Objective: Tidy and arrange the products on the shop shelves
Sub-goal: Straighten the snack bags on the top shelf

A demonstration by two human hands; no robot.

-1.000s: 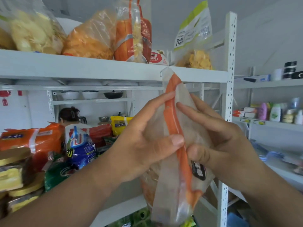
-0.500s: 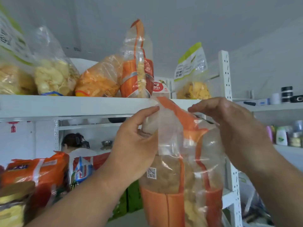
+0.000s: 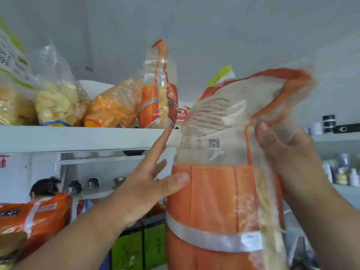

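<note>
Held snack bag (image 3: 220, 191) upright in front of the top shelf (image 3: 78, 138), at its right end. Left hand (image 3: 148, 184) on the bag's left side, right hand (image 3: 288, 152) on its right. On the shelf, left to right: three leaning bags (image 3: 58, 98), then an upright bag (image 3: 158, 94). Lower left, below the shelf: packets (image 3: 35, 217).

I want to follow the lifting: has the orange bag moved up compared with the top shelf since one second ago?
Yes. The orange bag has risen: its top was level with the top shelf edge, and now stands well above it, held by the right hand.
</note>
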